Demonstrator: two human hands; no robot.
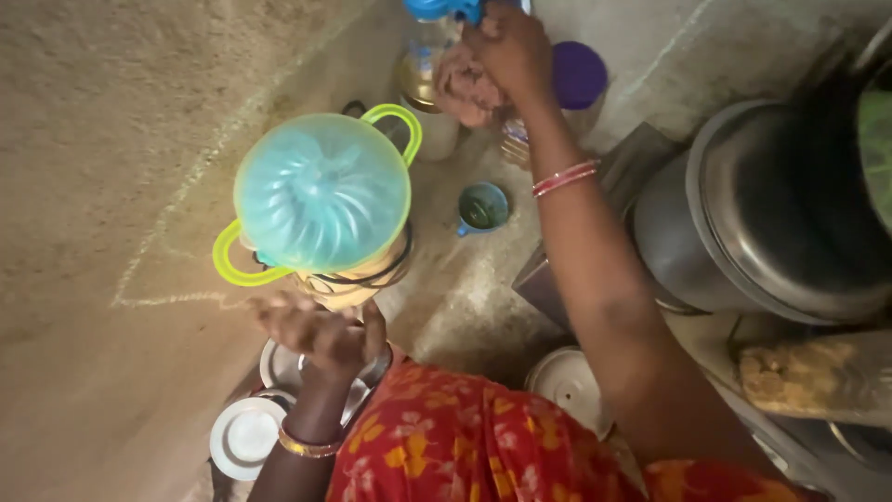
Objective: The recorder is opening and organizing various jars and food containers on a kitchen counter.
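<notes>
My left hand (321, 335) is cupped under a plastic container with a round teal lid (321, 191) and yellow-green handles, holding it up from below. My right hand (502, 51) reaches far forward and grips a clear bottle of yellowish liquid (423, 70) near its blue cap (444, 9). Red bangles circle the right wrist and a gold one the left. A purple-lidded jar (579, 74) stands just right of the right hand.
A small blue cup (484, 207) sits on the concrete ledge. Large steel pots (762, 214) fill the right side. Round steel lids and plates (243, 435) lie low near my red patterned clothing. A rough wall rises on the left.
</notes>
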